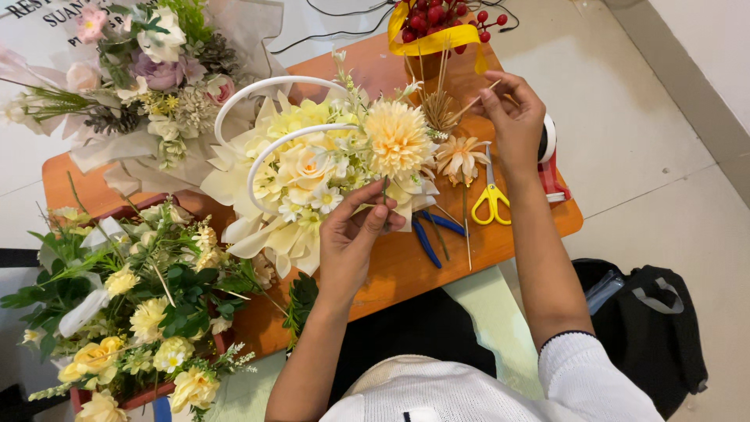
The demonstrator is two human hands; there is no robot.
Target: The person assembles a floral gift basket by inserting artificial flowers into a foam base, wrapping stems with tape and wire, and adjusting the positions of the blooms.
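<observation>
Two hands busy: left hand (353, 227) pinches stem under yellow dahlia (397, 137) in white-handled arrangement (301, 176); right hand (512, 117) pinches thin stick (474, 100). Best keep stem upright, grip low.

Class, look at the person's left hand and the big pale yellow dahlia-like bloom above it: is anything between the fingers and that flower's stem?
Nothing visible. The left hand already pinches the stem just under the pale yellow bloom. The right hand is apart, holding a thin stick near the dried straw-coloured sprig.
</observation>
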